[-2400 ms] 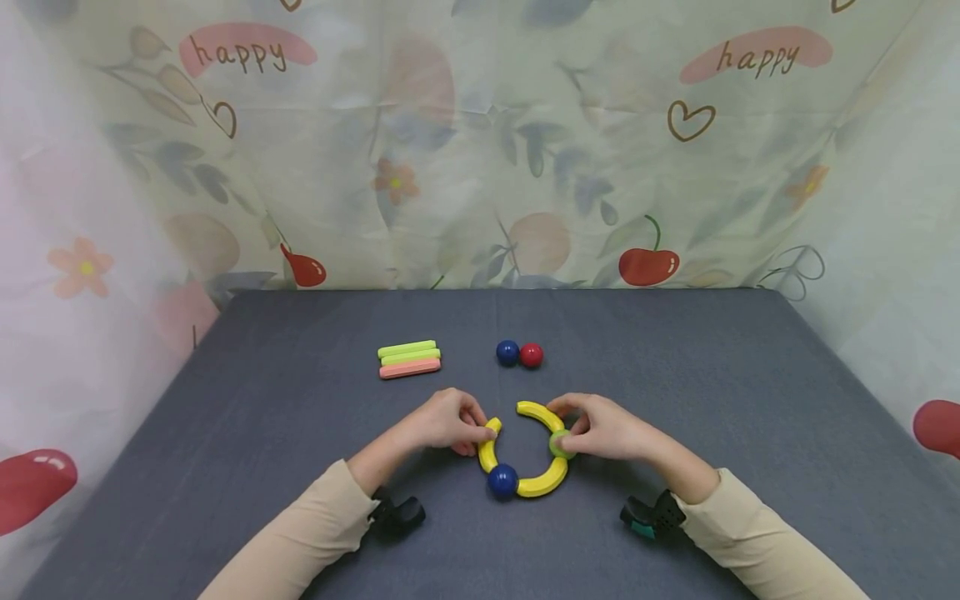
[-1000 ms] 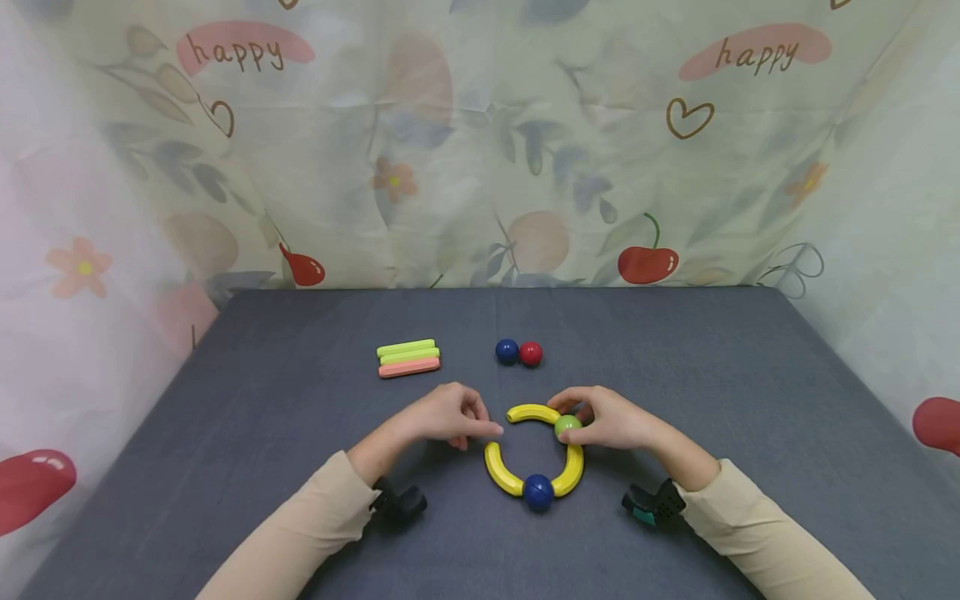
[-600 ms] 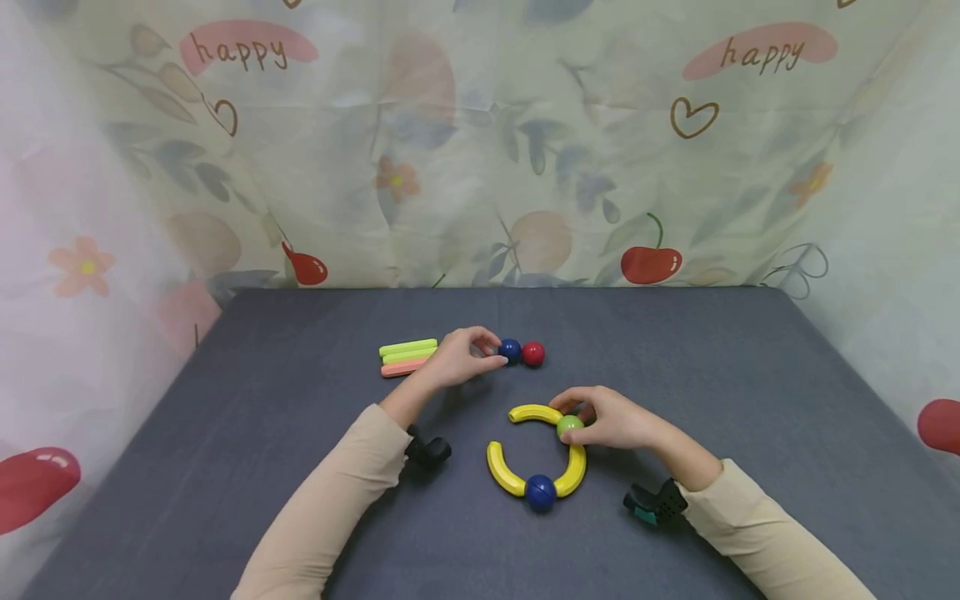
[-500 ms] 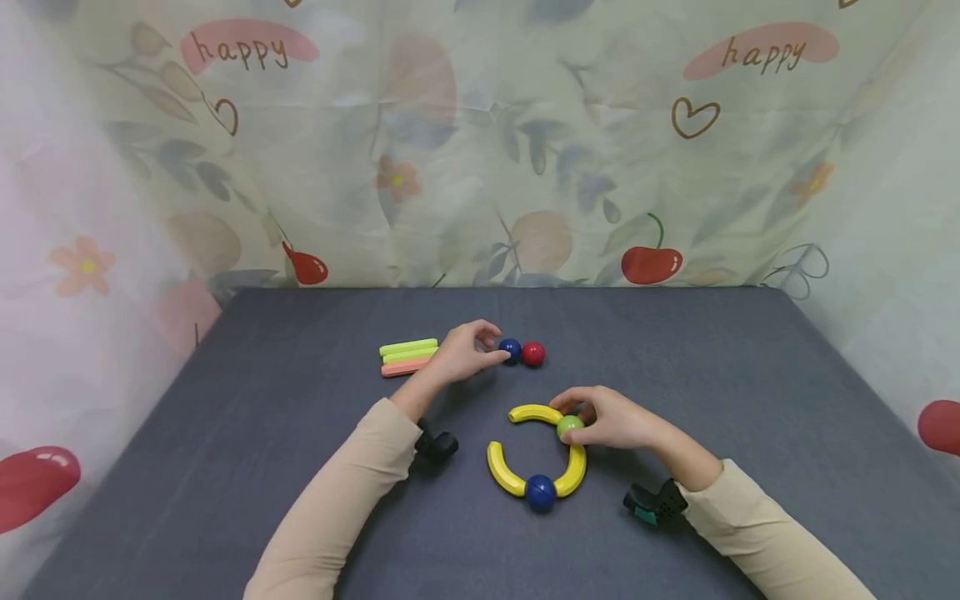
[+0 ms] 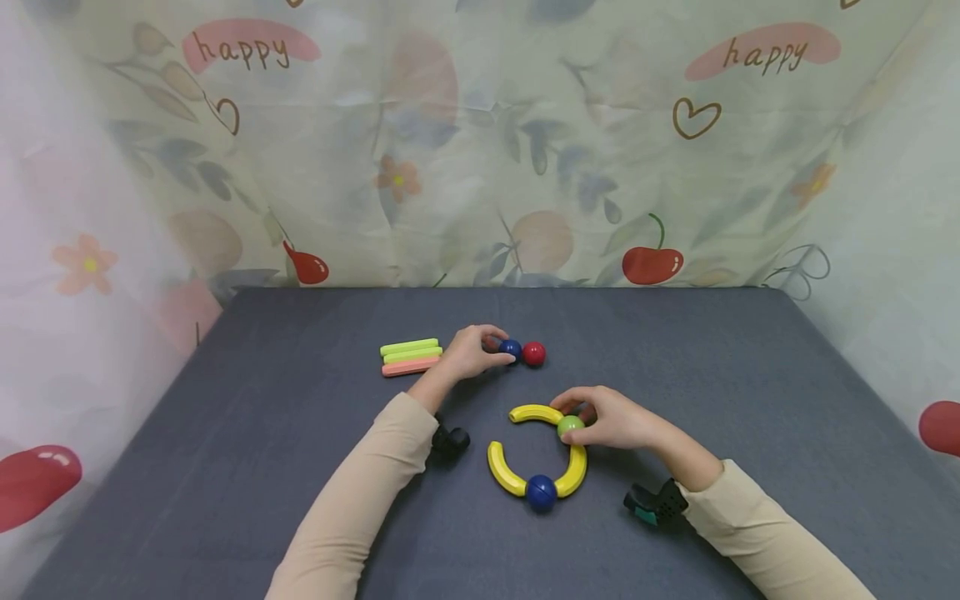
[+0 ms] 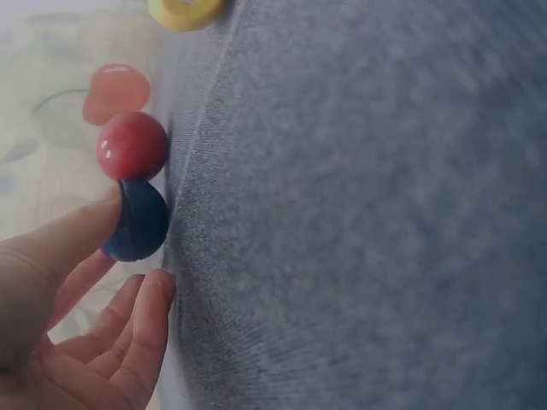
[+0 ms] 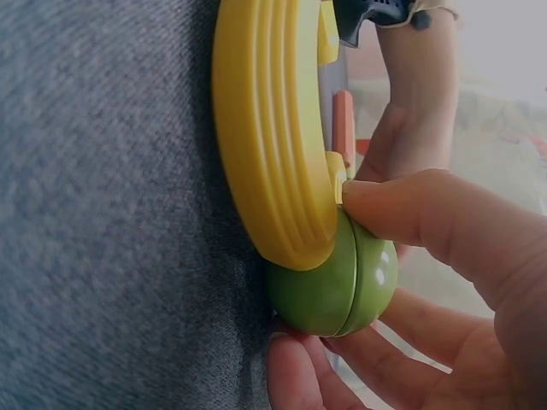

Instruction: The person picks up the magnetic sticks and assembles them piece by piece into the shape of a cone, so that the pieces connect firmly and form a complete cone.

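Note:
My left hand (image 5: 477, 352) pinches a blue ball (image 5: 512, 348) at the back of the table; in the left wrist view the thumb lies on the ball (image 6: 144, 224) and a finger reaches behind it. A red ball (image 5: 534, 354) touches its right side. My right hand (image 5: 618, 421) grips a green ball (image 5: 572, 427) between thumb and fingers. Curved yellow rods join there: one (image 5: 534, 412) extends left from the green ball, another (image 5: 573, 471) runs down to a second blue ball (image 5: 541, 493). A third yellow rod (image 5: 504, 471) curves up from that ball, leaving a gap at the ring's upper left.
Two lime sticks (image 5: 408, 347) and a salmon stick (image 5: 411, 367) lie side by side left of my left hand. The dark grey tabletop (image 5: 225, 467) reaches back to a printed curtain (image 5: 480, 167).
My left hand has left the open end of the yellow ring and moved up to the back blue ball. The ring was shifted and turned earlier; my right hand stays on the green ball.

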{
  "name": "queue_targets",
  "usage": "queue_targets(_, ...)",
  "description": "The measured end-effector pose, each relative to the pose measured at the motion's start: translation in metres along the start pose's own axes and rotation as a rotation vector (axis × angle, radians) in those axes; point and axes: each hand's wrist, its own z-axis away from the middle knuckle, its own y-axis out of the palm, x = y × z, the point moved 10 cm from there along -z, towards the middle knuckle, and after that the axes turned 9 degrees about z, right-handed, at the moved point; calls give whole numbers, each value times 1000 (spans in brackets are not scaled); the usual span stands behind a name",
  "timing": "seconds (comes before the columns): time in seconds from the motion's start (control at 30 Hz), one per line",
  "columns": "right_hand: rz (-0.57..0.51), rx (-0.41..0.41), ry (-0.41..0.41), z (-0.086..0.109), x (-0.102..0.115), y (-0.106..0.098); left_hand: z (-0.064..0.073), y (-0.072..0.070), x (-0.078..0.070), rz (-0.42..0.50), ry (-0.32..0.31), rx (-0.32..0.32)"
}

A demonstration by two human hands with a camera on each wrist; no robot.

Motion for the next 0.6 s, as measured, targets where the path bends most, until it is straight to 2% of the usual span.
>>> queue_targets(0.2,2,1,9,0,0,0,3,-2,1,-8,3,-10)
queue_targets(0.37,-6,0,18,0,0,0,14,-8,3,-1,-16,5)
queue_targets(0.6,-9,-2,18,0,0,0,35,-10,4,59,-9,104)
